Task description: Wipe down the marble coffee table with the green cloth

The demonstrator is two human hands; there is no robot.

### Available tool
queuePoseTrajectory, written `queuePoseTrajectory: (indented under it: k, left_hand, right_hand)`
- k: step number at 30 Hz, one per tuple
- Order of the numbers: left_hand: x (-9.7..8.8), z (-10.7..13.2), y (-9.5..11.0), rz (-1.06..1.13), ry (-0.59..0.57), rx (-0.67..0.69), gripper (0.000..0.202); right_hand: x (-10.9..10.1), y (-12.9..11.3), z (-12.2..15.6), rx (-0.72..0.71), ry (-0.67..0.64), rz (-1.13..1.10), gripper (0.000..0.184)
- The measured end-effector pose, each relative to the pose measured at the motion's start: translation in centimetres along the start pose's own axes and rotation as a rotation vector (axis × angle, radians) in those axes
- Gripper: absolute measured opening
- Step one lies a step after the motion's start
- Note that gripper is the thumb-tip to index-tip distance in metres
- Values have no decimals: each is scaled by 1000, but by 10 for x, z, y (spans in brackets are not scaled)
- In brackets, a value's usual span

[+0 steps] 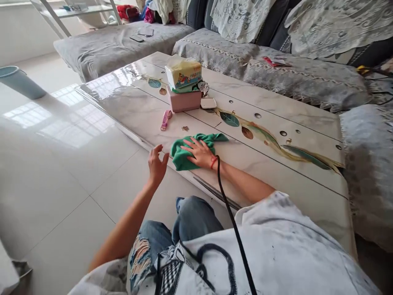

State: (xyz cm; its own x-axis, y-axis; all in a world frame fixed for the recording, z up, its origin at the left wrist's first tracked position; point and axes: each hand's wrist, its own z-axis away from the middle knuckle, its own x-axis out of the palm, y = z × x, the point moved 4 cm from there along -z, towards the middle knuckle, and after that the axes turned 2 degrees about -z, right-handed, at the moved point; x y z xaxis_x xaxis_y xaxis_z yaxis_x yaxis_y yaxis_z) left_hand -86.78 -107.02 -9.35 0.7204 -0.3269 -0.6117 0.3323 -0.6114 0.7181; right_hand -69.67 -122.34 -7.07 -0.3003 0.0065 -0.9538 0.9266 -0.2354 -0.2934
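My right hand (201,153) presses down on a crumpled green cloth (181,154) on the marble-patterned table (245,172). Its fingers are stretched out and spread over the cloth. My left hand (157,164) hangs at the table's near edge, left of the cloth, with thumb and fingers apart and nothing between them. Just beyond the cloth lies a small brownish trinket (185,128). Farther left is a pink banded strip (166,120), perhaps a hair clip or strap; I cannot tell which.
A pink box (185,100) bears a tissue pack (184,73), with a small white-faced item (208,103) beside it. A grey sofa (215,53) runs along the far side. On the floor at left stands a blue bin (23,83). A black cord (233,221) crosses before my right arm.
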Motion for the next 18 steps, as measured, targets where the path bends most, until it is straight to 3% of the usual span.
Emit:
queuePoseTrajectory:
  k: [3, 7, 9, 10, 12, 14, 16, 18]
  left_hand:
    - [33, -65, 37, -108, -197, -7, 41]
    - [84, -130, 75, -342, -462, -20, 36]
    - [100, -147, 79, -413, -515, -61, 26]
    - [105, -152, 78, -427, -523, -82, 21]
    - [112, -159, 71, -448, -531, -121, 12]
    - [117, -163, 61, -475, -549, -144, 10]
    - [121, -169, 54, -500, -572, -144, 11]
    - [125, -175, 52, -518, -598, -126, 14]
  right_hand:
    - [-2, 80, 112, 142, 40, -15, 66]
    - [-13, 248, 288, 734, 377, -15, 72]
    - [-20, 323, 335, 1034, 497, -65, 80]
    - [-26, 351, 341, 1139, 534, -95, 85]
    - [-40, 387, 317, 1253, 592, -131, 90]
    - [-55, 394, 253, 1253, 601, -122, 87]
    - [-65, 372, 162, 1110, 514, -82, 80]
    - [-68, 327, 70, 878, 371, -29, 74]
